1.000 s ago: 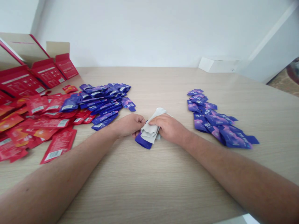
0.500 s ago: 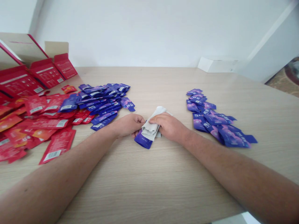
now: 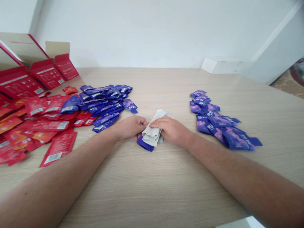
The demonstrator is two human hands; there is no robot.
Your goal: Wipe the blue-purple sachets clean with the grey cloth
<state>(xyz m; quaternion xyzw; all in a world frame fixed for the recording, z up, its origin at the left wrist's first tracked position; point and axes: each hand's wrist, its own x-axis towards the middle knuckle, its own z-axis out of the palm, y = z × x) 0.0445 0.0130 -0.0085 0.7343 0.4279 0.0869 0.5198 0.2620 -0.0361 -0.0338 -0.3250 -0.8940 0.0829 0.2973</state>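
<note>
In the head view, a purple packet (image 3: 145, 145) lies on the table in front of me, mostly covered by a folded white cloth (image 3: 152, 133). My right hand (image 3: 172, 128) is closed on the cloth and presses it onto the packet. At the packet's left edge, my left hand (image 3: 133, 127) pinches it between thumb and fingers; the fingertips are partly hidden.
Left of my hands lies a heap of purple packets (image 3: 104, 106), beside and partly over a pile of red packets (image 3: 51, 125). Red cartons (image 3: 48, 76) stand behind them. Overlapping purple packets (image 3: 220, 122) lie on the right. A white box (image 3: 220, 66) sits by the wall.
My right hand and the cloth have shifted slightly left over the packet, covering more of it. My left hand has stayed in place.
</note>
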